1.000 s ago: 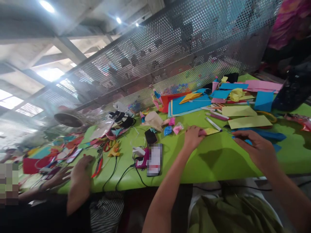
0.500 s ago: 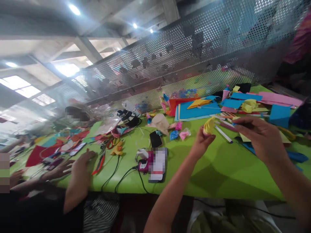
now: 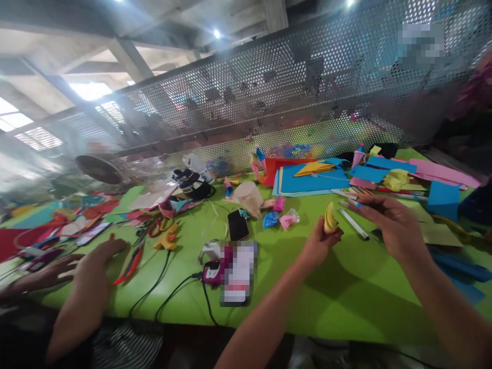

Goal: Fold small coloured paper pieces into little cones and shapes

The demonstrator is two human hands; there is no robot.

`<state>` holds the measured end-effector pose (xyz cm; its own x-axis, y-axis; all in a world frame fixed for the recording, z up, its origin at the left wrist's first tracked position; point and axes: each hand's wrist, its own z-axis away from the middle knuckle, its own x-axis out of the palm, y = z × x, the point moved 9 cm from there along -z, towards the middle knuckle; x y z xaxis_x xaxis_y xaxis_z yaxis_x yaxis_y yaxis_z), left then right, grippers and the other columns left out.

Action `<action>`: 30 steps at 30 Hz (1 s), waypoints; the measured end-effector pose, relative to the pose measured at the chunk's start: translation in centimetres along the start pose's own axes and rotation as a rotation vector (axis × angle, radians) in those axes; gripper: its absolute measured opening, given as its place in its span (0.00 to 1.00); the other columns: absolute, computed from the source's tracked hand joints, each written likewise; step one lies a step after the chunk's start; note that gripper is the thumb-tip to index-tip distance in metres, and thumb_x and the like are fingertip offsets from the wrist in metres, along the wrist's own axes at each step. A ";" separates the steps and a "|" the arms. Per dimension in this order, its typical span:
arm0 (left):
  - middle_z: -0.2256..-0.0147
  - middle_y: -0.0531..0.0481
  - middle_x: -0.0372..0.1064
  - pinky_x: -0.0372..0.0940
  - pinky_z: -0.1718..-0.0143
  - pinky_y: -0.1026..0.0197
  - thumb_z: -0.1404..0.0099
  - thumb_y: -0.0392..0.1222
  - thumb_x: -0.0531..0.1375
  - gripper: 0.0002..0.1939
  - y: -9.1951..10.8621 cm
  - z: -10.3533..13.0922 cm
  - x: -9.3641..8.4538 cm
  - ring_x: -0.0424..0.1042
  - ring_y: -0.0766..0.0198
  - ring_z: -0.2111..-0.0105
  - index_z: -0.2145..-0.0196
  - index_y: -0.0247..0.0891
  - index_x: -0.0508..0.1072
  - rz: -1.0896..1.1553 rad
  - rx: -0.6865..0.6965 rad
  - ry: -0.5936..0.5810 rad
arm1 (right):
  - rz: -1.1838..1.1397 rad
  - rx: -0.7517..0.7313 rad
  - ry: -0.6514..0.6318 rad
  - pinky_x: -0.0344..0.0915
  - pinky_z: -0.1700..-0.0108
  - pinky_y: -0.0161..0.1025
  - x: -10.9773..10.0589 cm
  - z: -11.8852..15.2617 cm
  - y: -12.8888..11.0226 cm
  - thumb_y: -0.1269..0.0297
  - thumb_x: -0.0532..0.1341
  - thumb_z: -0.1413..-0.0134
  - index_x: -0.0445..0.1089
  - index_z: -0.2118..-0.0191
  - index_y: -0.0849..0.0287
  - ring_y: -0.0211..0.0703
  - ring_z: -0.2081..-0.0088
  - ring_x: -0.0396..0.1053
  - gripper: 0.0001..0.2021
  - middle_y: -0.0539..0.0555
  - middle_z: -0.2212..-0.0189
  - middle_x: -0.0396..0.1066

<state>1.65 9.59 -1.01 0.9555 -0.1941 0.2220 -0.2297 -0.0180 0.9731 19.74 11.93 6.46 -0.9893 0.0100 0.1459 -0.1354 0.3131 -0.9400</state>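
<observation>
My left hand (image 3: 317, 243) is closed around a layered yellow paper piece (image 3: 330, 219), which points upward and shows a little pink at its base. Over the markers on the right, my right hand (image 3: 397, 228) holds its thumb and fingers pinched together. Something small and bluish-white shows at those fingertips, too small to name. A white marker with a dark end (image 3: 354, 224) lies on the green table between both hands. Sheets of blue paper (image 3: 326, 180) lie behind my hands, with a folded orange paper (image 3: 314, 168) on top.
Crumpled yellow paper (image 3: 396, 179) sits back right. Phones (image 3: 238, 225), a purple glue gun (image 3: 212, 274), a yellow glue gun (image 3: 167, 238) and red-handled pliers (image 3: 130, 265) lie leftward, with cords trailing. Another person's hand (image 3: 109, 249) rests at far left. A perforated metal screen (image 3: 269, 97) stands behind.
The view has turned slightly, so most things on the left sit further left and lower. My right hand's fingertips have shifted a little left and down. The yellow paper piece now appears narrower.
</observation>
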 end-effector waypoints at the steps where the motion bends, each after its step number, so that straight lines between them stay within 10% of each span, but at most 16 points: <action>1: 0.62 0.51 0.69 0.67 0.55 0.58 0.39 0.49 0.74 0.23 0.0 0.0 0.2 0.68 0.63 0.62 0.56 0.40 0.67 -0.007 0.007 -0.011 | 0.013 -0.006 -0.004 0.73 0.53 0.41 -0.1 0.0 -0.1 0.55 0.77 0.47 0.82 0.58 0.47 0.43 0.58 0.75 0.12 0.48 0.62 0.81; 30: 0.59 0.48 0.68 0.63 0.58 0.60 0.28 0.50 0.62 0.18 1.9 1.8 2.6 0.64 0.60 0.61 0.45 0.40 0.70 -0.476 0.113 -0.130 | -0.005 0.072 -0.107 0.71 0.66 0.42 1.4 0.8 -0.7 0.50 0.77 0.49 0.83 0.56 0.48 0.47 0.63 0.75 0.16 0.53 0.63 0.80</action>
<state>3.43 7.33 1.28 0.9299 -0.2593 -0.2609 0.2001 -0.2385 0.9503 18.45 10.95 7.03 -0.9883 -0.0936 0.1204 -0.1400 0.2441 -0.9596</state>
